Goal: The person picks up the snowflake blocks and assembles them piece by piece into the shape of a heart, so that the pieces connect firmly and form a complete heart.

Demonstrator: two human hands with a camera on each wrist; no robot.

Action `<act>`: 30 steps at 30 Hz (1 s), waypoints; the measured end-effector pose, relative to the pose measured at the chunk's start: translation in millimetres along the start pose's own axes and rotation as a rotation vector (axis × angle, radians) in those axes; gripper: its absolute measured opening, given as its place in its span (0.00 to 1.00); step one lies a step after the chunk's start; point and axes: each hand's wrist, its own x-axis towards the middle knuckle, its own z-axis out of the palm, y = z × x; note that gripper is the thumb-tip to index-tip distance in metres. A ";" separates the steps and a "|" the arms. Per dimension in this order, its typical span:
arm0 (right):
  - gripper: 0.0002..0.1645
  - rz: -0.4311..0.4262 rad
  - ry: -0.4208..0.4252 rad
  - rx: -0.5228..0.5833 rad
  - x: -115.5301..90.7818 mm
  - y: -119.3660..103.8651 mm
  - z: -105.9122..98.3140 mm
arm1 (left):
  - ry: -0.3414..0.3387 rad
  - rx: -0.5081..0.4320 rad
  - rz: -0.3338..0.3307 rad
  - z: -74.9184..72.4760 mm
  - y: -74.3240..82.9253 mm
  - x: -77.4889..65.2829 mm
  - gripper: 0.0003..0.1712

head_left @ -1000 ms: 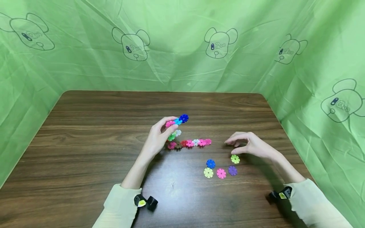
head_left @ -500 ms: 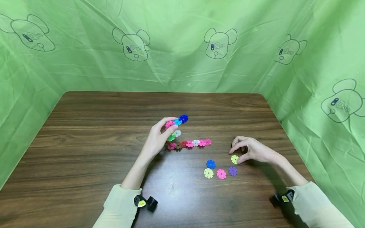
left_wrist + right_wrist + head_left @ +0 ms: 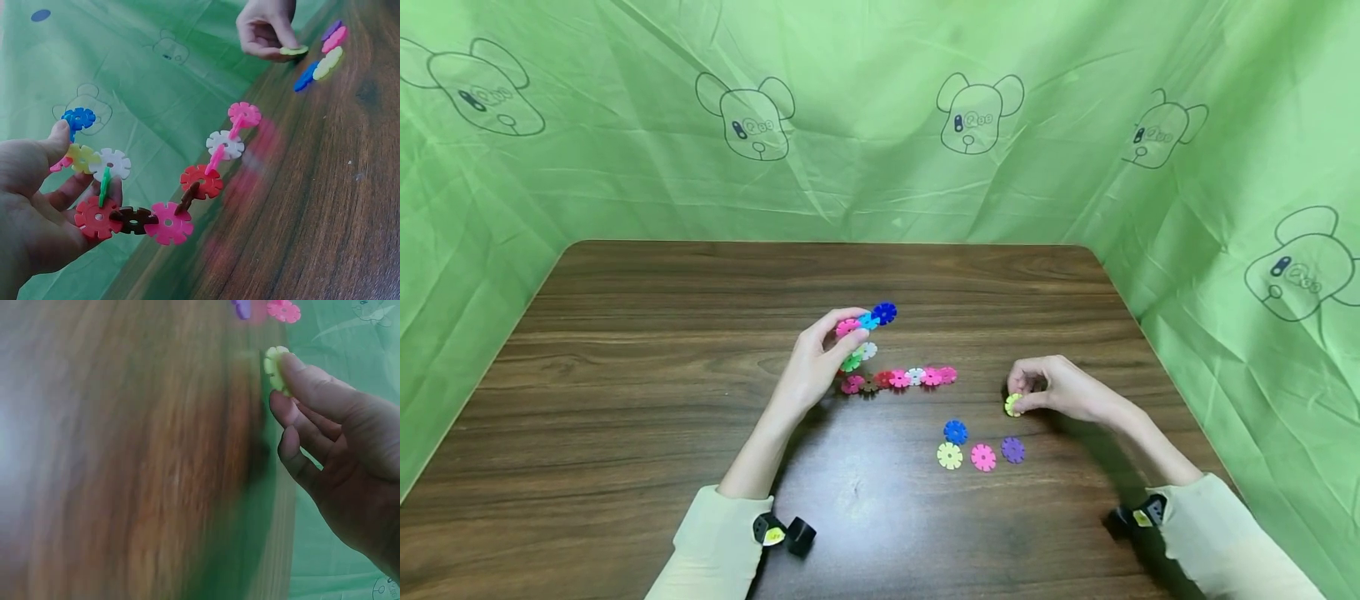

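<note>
My left hand (image 3: 812, 358) grips one end of a chain of interlocked notched plastic discs (image 3: 167, 223). The chain bends round from a blue disc (image 3: 884, 313) past light blue, pink, white and green ones. Its lower run, brown, red, white and pink, stretches right to a pink disc (image 3: 949, 375). Over at the right, my right hand (image 3: 1060, 387) pinches a single yellow-green notched disc (image 3: 275, 369) between thumb and index finger. In the right wrist view the other fingers curl loosely behind it.
Several loose discs lie on the brown wooden table (image 3: 625, 375): a blue one (image 3: 956, 432), a pale yellow one (image 3: 950, 456), a pink one (image 3: 983, 457) and a purple one (image 3: 1012, 450). Green cloth (image 3: 865, 183) with drawn bear heads surrounds the table's far and side edges.
My right hand reached down to the yellow-green disc lying on the table and took hold of it, shifting it slightly up and left. The left hand and chain have stayed almost still.
</note>
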 end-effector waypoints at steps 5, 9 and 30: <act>0.08 -0.057 0.076 0.069 9.1 -8.9 -0.3 | -0.003 -0.003 0.006 -0.5 -0.3 0.4 0.18; 0.10 -0.072 0.139 0.089 18.9 -20.5 -0.5 | -0.010 -0.009 0.008 -1.4 -0.6 0.2 0.18; 0.21 -0.185 0.410 0.227 88.7 -107.5 26.1 | -0.049 0.010 0.039 -5.8 -3.3 1.4 0.18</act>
